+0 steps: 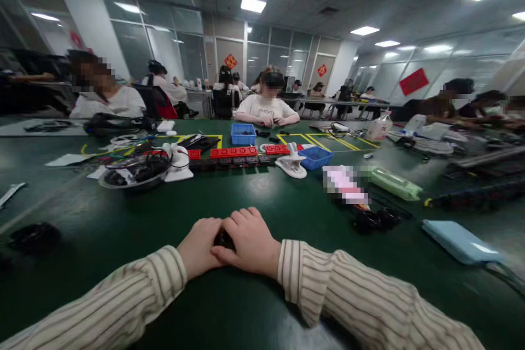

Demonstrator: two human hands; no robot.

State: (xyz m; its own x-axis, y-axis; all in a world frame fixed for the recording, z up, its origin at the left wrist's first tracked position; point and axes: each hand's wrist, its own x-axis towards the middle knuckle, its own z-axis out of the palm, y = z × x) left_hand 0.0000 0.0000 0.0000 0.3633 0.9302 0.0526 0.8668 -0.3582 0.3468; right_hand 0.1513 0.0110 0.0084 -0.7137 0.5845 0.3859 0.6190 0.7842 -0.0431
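Note:
My left hand (199,247) and my right hand (255,243) meet over the green table (262,295), with fingers curled around a small, dark, rounded object (223,239). Only a shiny black patch of that object shows between the thumbs, so its kind cannot be made out. The right hand partly overlaps the left, its thumb pointing to the left. Striped cuffs reach both wrists.
Ahead lie red power strips (233,152), a blue basket (243,134), another blue basket (315,157), a white stand (291,163) and a clear bowl (135,179) of cables. A light blue case (461,240) lies right. Across the table sits a person (268,106).

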